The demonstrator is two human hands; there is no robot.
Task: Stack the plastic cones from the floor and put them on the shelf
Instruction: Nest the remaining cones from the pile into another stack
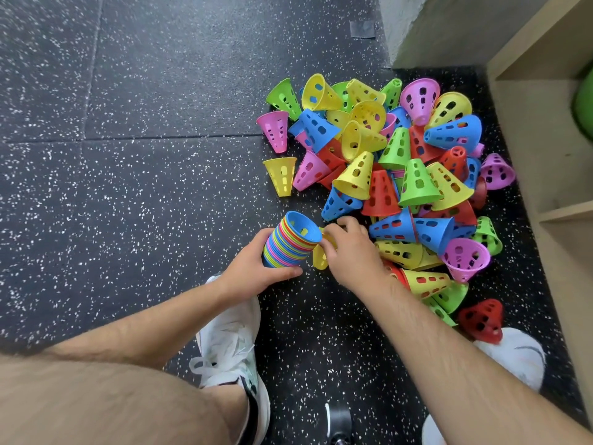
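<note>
The speckled black rubber floor (128, 187) takes up the left side. The person is crouched over it, with a white laced sneaker (229, 342) planted below the forearms.

Just right of that shoe, the left hand (253, 264) grips a stack of nested multicoloured plastic cones (288, 247). The fingers and thumb are wrapped round its lower bands. The stack is tilted, and the open mouth of the blue cone on top faces up and to the right.

Touching the stack's right side is a single yellow perforated plastic cone (320, 260), mostly hidden under the right hand (353, 255). That hand's fingers are curled over the cone and hold it; I can't make out the thumb.

Beyond the hands, a pile of loose perforated plastic cones (401, 175) lies on the floor in green, yellow, pink, blue and red. They are tumbled on their sides and over one another. A lone yellow cone (281, 175) and a pink cone (275, 130) sit at the pile's left fringe.

At the pile's near end, a red cone (479, 319) rests against the toe of the other white sneaker (519, 358).

Along the far right stands a light wooden shelf unit (545, 155), just beside the pile. Something round and green (585, 101) sits in its upper compartment.
</note>
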